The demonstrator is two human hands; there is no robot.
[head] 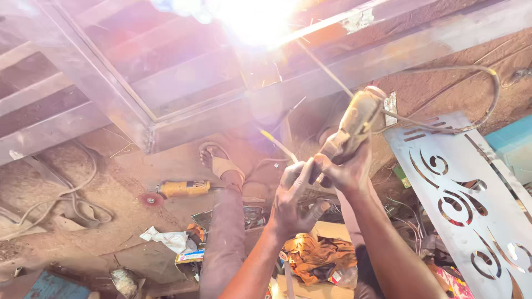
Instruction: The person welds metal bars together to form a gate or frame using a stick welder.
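Overhead, both hands on welding holder, just below steel frame.

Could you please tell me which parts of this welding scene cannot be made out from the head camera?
- Weld point on the metal frame: washed out by the glare.
- Electrode holder grip: covered by the right hand.
- Patterned metal sheet: cut off by the right edge.
- Left hand: its palm side faces away.
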